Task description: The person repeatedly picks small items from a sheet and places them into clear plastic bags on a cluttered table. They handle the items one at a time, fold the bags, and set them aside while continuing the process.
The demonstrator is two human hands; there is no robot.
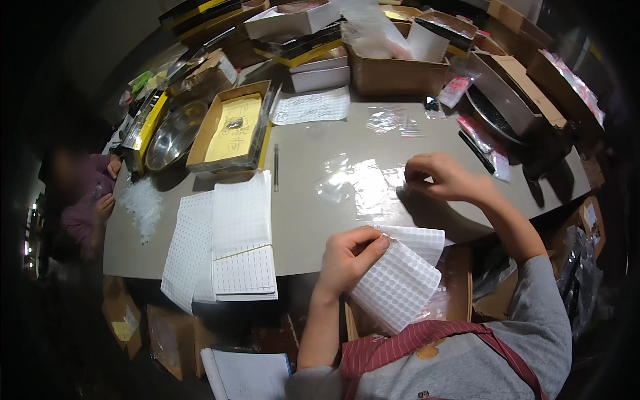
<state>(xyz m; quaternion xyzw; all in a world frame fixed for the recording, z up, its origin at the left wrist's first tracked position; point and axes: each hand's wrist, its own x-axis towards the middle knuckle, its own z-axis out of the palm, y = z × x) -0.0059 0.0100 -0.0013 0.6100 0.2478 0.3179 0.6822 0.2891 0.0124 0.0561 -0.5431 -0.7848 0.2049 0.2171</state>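
My left hand (350, 260) is closed, thumb against fingers, on the top edge of a sheet of round white stickers (397, 280). The sheet hangs tilted over the table's near edge, and part of it folds back behind. My right hand (443, 177) is over the table with its fingers curled together; whatever they pinch, if anything, is too small to make out. Just left of that hand, small clear plastic bags (370, 190) lie overlapped and shining on the tabletop. More clear zip bags (383, 120) are farther back.
Stacked printed label sheets (243, 233) overhang the near left edge. A pen (276, 167), a box with yellow paper (233, 127), a metal bowl (177, 137) and a heap of small clear pieces (141, 203) are left. Black markers (477, 151) lie right. A person (90, 180) sits far left.
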